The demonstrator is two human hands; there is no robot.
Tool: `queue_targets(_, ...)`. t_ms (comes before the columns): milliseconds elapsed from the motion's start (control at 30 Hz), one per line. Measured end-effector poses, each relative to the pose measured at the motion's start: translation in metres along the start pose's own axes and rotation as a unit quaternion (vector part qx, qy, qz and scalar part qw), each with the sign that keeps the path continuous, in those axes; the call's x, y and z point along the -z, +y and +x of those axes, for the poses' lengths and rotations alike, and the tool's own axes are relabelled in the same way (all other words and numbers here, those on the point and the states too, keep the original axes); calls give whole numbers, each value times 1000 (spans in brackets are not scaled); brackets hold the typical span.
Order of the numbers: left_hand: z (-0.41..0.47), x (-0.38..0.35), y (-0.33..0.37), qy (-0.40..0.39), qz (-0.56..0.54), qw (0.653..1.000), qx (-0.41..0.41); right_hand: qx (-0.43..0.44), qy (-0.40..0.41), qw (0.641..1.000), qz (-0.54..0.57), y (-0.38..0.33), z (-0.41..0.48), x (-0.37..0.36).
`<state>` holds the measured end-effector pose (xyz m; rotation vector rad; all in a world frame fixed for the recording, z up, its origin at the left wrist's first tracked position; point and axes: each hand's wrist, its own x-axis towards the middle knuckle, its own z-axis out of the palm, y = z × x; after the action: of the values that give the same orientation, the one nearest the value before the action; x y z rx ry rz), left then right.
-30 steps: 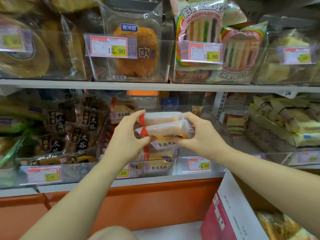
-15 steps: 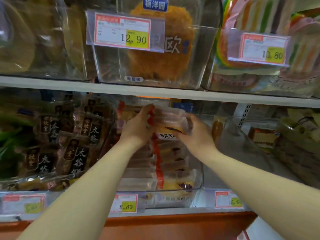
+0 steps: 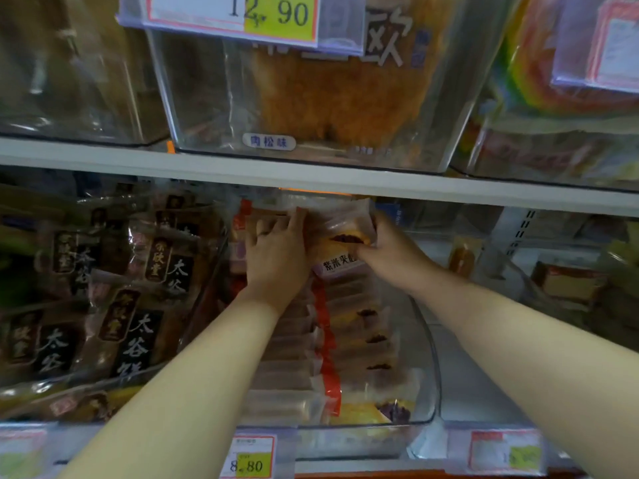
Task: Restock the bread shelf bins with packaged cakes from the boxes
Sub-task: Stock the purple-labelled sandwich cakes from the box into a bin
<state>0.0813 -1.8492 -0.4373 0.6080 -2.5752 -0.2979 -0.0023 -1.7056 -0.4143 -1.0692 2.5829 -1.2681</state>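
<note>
cake packs [image 3: 344, 224] hang over the back end of the clear bin [image 3: 432, 357], long axis lying across it, our left hand [image 3: 276, 252] and right hand [image 3: 389, 252] each gripping one end, so we'd lower them straight down.

clear-wrapped yellow cakes [image 3: 349, 337] with dark purple filling and orange-red seals; dark brown packets [image 3: 138, 305] at nine o'clock, white lettering; price tag [image 3: 254, 456] white, yellow, red-edged.
</note>
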Motion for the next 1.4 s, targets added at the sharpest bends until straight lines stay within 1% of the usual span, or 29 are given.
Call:
queue_targets(133,-4,-1,-2,-26,20,999,-1,-22,-40,998,-37,-1,3,-4)
queue_targets(200,-6,-3,-2,-25,51,998,-11,-25,-59,992,-106,-1,2,-6)
queue_targets(233,-6,-4,-2,-25,64,998,-14,-16,-41,983,-177,-1,2,-5)
queue_targets(300,-8,-4,-3,-25,83,996,-18,3,51,950,-307,5,0,-1)
queue_targets(333,-8,-5,-3,-25,92,995,-22,0,96,944,-316,10,0,3)
queue_targets(367,-9,-4,-2,-21,104,994,-27,-27,116,951,-286,15,-1,6)
queue_targets(433,-10,-6,2,-6,128,991,-43,-98,113,972,-181,25,-4,15)
queue_targets(467,-9,-7,5,1,133,990,-51,-115,108,977,-143,31,-5,17)
queue_targets(500,-8,-8,7,7,132,990,-59,-116,111,979,-129,36,-6,17)
queue_targets(567,-3,-10,9,15,124,990,-67,-91,126,978,-138,41,-8,15)
queue_targets(667,4,-13,11,27,116,991,-68,-23,169,969,-179,41,-5,11)
queue_targets(733,4,-15,12,42,110,991,-63,14,143,969,-200,41,-1,8)
queue_targets(833,4,-18,13,67,90,993,-47,23,67,970,-232,44,3,6)
queue_targets(933,6,-18,14,82,90,991,-55,40,41,962,-267,44,-2,9)
queue_targets(1000,8,-16,17,96,83,989,-74,52,43,963,-261,43,-6,10)
queue_targets(1100,14,-13,22,127,75,983,-111,48,63,977,-198,40,-8,10)
queue_targets(1133,17,-12,22,135,75,980,-124,40,56,982,-176,40,-7,10)
queue_targets(1200,22,-13,21,117,83,980,-141,24,18,988,-150,39,-5,10)
queue_targets(1267,26,-17,18,78,81,983,-143,14,-13,988,-152,39,-4,11)
queue_targets(1400,28,-23,14,-6,111,982,-153,-1,-43,987,-154,44,-1,10)
